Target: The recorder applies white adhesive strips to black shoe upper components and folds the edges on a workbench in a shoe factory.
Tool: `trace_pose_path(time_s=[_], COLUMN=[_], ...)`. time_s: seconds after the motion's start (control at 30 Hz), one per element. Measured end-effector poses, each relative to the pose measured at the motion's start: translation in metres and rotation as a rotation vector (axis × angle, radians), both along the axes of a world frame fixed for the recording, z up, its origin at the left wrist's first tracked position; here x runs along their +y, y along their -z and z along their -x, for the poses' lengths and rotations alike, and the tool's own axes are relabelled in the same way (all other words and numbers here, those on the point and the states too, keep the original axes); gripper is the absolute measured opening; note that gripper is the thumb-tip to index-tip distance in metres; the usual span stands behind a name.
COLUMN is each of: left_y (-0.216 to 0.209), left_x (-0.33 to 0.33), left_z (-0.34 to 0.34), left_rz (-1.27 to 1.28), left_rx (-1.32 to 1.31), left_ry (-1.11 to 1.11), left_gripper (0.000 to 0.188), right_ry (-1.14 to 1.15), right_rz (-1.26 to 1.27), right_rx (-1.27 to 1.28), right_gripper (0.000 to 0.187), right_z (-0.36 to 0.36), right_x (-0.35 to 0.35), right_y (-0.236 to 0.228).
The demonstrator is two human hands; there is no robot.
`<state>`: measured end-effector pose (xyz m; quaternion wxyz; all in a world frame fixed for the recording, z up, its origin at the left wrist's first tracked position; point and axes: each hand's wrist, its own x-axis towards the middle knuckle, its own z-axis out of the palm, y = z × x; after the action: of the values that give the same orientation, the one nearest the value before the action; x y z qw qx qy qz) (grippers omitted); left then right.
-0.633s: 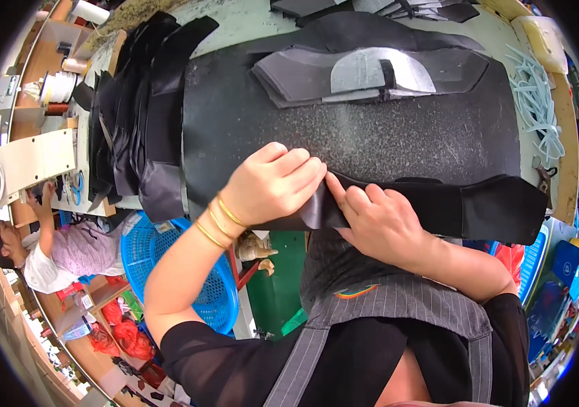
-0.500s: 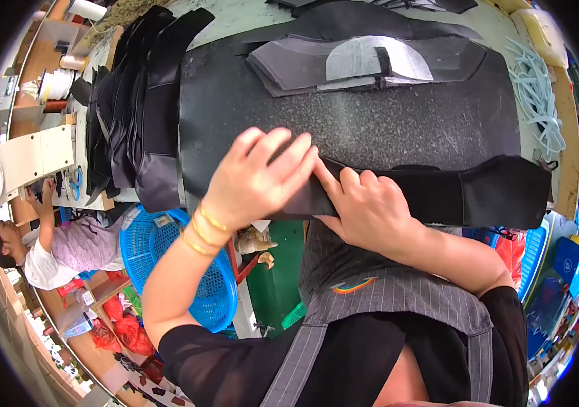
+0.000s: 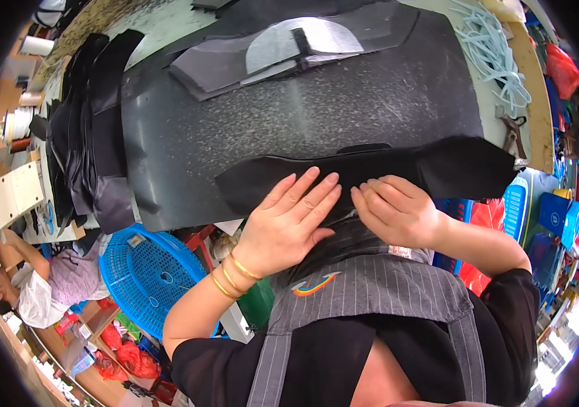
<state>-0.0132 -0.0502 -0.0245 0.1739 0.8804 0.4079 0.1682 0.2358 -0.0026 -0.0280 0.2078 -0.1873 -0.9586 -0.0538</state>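
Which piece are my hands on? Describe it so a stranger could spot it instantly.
On the pale worktable, find the big dark mat. Along its near edge, under the left hand and at the right hand, lies a long black piece whose end passes the mat's right edge. Unlike the black pieces heaped left of the mat, it runs left to right.

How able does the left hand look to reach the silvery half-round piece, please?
Probably yes: the left hand lies partly over the black strip, and nothing upright stands on the mat between it and the silvery half-round piece.
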Motion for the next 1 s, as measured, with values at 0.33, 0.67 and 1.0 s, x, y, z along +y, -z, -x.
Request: trace_pose_path(time_s=[0.33,0.67,1.0], left_y=[-0.001,-0.024,0.008], left_x=[0.006,0.033,0.064], left_z=[-0.080,-0.023,0.270], left_rz=[-0.454,-0.613,0.132], left_rx=[0.230,-0.068,0.398], left_ry=[-0.173,-0.356,-1.342], left_gripper=[0.022,0.010,0.030], right_ry=[0.117,0.379,0.708], right_rz=[0.345,0.266,0.200], right_rx=[-0.169,0.207,0.280], right_gripper=[0.076,0.053,0.023], right_z=[-0.061,-0.119,-0.115], right_x=[0.018,0.052,0.091], right_y=[-0.004,-0.025,-0.010])
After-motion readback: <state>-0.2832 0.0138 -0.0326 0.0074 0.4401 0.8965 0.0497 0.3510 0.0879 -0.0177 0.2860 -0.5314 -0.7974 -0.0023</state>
